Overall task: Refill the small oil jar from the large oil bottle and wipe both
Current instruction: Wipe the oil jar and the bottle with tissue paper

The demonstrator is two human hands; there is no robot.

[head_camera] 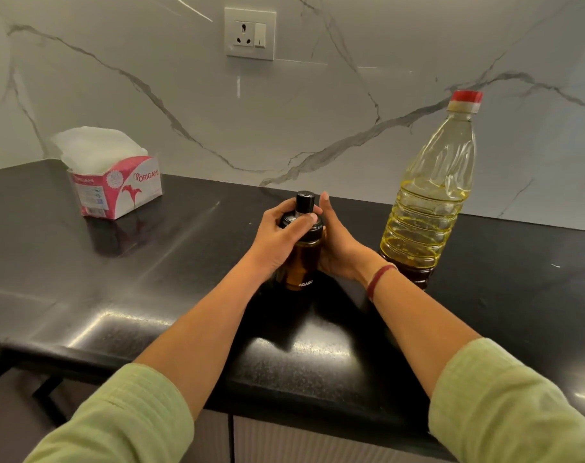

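The small oil jar (303, 262), amber glass with a black cap and spout, stands on the black counter (150, 279) at the centre. My left hand (277, 237) grips the black cap from the left, fingers curled over it. From the right, my right hand (338, 242) wraps around the glass body and holds it. The large oil bottle (428, 202), clear plastic with a red cap on and roughly half full of yellow oil, stands upright just right of the jar, apart from both hands.
A pink and white tissue box (117, 185) with white tissues sticking out sits at the back left of the counter. The marble wall behind carries a socket (250, 34). The counter's front edge runs below my forearms.
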